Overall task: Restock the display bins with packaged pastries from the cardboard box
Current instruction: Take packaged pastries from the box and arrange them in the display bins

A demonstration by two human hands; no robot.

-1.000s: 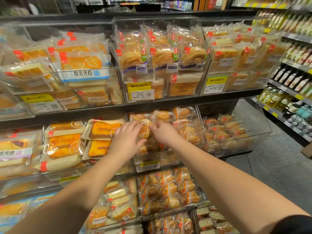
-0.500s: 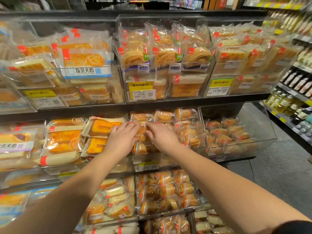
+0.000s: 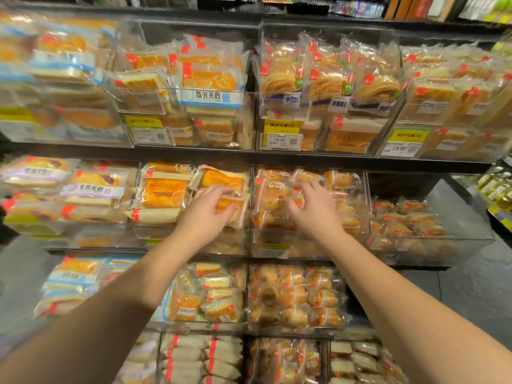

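Observation:
The clear display bins hold packaged pastries on three shelves. My left hand (image 3: 205,214) reaches into the middle-shelf bin of orange pastry packs (image 3: 163,191), where its fingers and thumb curl round the edge of one orange pack (image 3: 231,202). My right hand (image 3: 315,210) is in the neighbouring centre bin (image 3: 277,246), and its loosely spread fingers rest on the small round pastry packs (image 3: 273,195). The frame is blurred by motion. No cardboard box is in view.
A half-filled clear bin (image 3: 432,245) of small pastries juts out at the right of the middle shelf. Yellow price tags (image 3: 281,134) hang on the top bins. Lower bins (image 3: 293,297) are full of packs. Bottles (image 3: 496,189) line a shelf far right, beside grey floor.
Both hands were together on one small pack in the centre bin. My left hand has moved left onto the orange packs, my right stays in the centre bin, and the camera has moved closer.

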